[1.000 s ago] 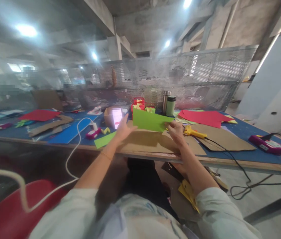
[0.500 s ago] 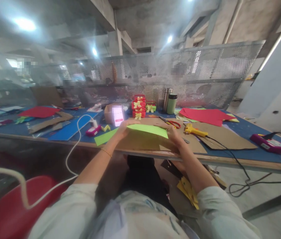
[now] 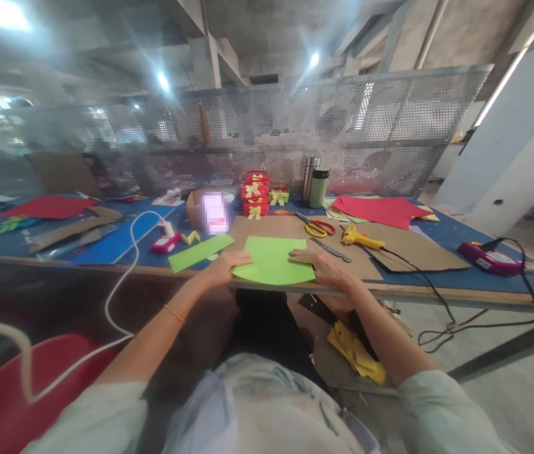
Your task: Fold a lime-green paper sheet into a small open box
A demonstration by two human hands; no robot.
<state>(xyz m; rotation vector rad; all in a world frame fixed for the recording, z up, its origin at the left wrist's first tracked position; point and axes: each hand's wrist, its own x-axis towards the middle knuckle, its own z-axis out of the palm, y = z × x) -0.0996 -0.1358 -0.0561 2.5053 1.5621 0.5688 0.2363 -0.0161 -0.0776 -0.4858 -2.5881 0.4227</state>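
A bright green sheet of paper (image 3: 273, 260) rests over the brown cardboard (image 3: 267, 226) at the table's front edge, its near side bowed. At its left edge, my left hand (image 3: 229, 266) grips it with fingers on top. My right hand (image 3: 321, 265) holds the opposite edge the same way; both thumbs are hidden. Close to my right hand lies a grey utility knife (image 3: 331, 250). Beyond it are scissors with red and yellow handles (image 3: 318, 228). A narrow green paper strip (image 3: 200, 253) lies to the left of my left hand.
A yellow hot glue gun (image 3: 361, 238) with a trailing black cord lies right of the knife. Behind stand stacked red boxes with bows (image 3: 256, 195), a green tumbler (image 3: 318, 188) and a lit phone (image 3: 214, 213). Red sheets (image 3: 375, 209) lie at the back right.
The green sheet has come down from a raised, tilted position onto the cardboard, and both hands have moved lower with it. The utility knife shows more fully. The view has shifted slightly.
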